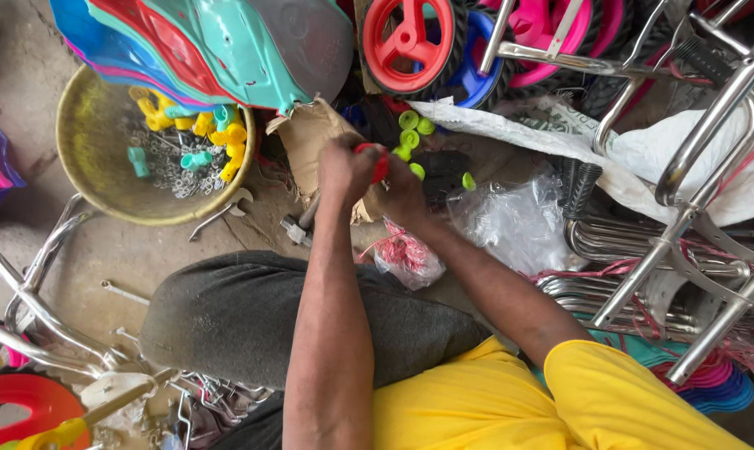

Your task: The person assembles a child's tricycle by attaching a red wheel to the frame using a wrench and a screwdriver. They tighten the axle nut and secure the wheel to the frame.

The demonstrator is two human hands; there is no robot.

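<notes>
My left hand (344,171) and my right hand (402,193) meet in front of me, above my bent knee. Both are closed around a small red plastic part (380,162), which shows between the fingers. Just beyond the hands lie several green plastic caps (410,137) on a pile of black parts (440,171). Torn brown cardboard (310,137) lies under my left hand.
A yellow basin (89,179) with yellow and teal caps and small metal hardware sits at left. A spanner (223,210) lies below it. Chrome tricycle frames (694,200) crowd the right. Coloured wheels (410,42) and stacked plastic seats (202,46) fill the top.
</notes>
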